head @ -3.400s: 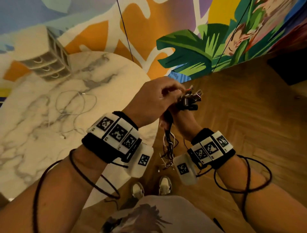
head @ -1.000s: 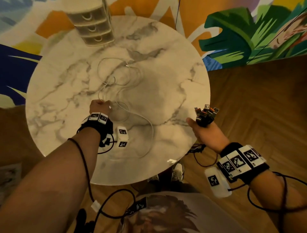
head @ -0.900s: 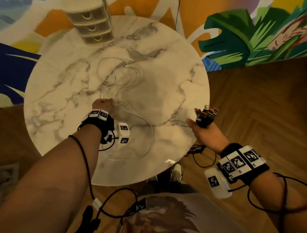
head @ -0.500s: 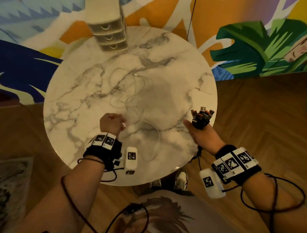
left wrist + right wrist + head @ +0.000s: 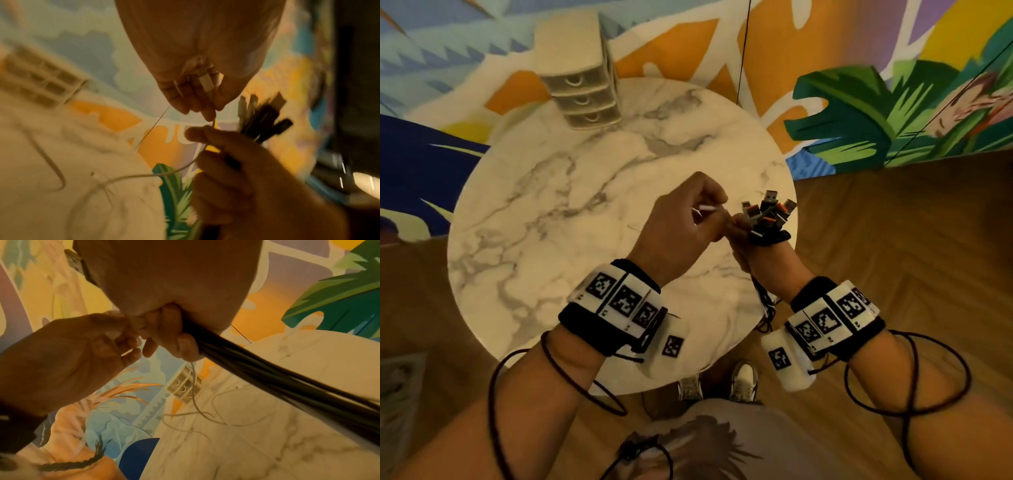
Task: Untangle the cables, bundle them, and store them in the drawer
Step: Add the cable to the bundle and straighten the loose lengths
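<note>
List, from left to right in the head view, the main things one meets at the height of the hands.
Round white marble table → left hand pinching a thin white cable end → bunch of black and orange USB plugs gripped by the right hand → wooden herringbone floor.

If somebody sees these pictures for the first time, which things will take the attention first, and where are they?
First, the fan of black and orange USB plugs gripped in the right hand at the right edge of the round white marble table. Beside it, the left hand pinches the plug end of a thin white cable and holds it at the bundle. At the table's far edge stands a small beige three-drawer chest.
</note>
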The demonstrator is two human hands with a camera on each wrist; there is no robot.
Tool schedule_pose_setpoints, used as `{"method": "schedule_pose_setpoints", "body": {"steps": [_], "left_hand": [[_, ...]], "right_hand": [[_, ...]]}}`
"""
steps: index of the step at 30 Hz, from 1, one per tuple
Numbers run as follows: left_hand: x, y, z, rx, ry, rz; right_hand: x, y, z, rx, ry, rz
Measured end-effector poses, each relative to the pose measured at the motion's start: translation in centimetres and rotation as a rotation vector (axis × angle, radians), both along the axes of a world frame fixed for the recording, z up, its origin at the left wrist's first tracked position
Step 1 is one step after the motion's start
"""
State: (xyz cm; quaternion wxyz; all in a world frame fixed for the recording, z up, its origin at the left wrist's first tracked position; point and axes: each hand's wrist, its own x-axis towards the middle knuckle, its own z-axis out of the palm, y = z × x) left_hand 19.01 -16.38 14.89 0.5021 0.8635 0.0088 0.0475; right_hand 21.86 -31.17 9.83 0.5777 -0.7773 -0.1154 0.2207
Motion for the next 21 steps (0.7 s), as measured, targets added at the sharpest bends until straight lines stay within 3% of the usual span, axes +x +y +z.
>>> {"method": "schedule_pose_setpoints", "body": {"steps": [2,5,14,16,18,20,21], "left_hand": [[0.0,-0.4,0.3,-0.188,0.037,0.03],[0.0,-1.2,0.3,-0.202,0.032,-0.029],[0.7,-2.2,-0.2,0.277,-0.093,-0.211],[0.7,-2.1,-0.2,0.215,-0.094,-0.176],[0.8,-1.5,-1.1,0.037,-0.057,-0.091],[0.8,-0.9,-2.8,-0.103,0.135,-0.106],[0.6,-0.9,-4.0,-0.079,0.255,-0.177]], "right_hand": [[-0.2,-0.5,0.4,-0.021,-0.003,-0.008],[-0.4,-0.8,0.9,-0.006,0.014,-0.004],[-0.6,-1.0,2.0,-0.025,0.033,-0.037],[-0.3,-0.4,2.3,0.024,-0.011,-0.045],[0.1,-0.1,2.0,0.068,-0.067,-0.142],[0.4,-0.4,1.7,0.114,-0.097,-0.256],[0.5,-0.6,1.8,0.138,-0.092,-0.284]]}}
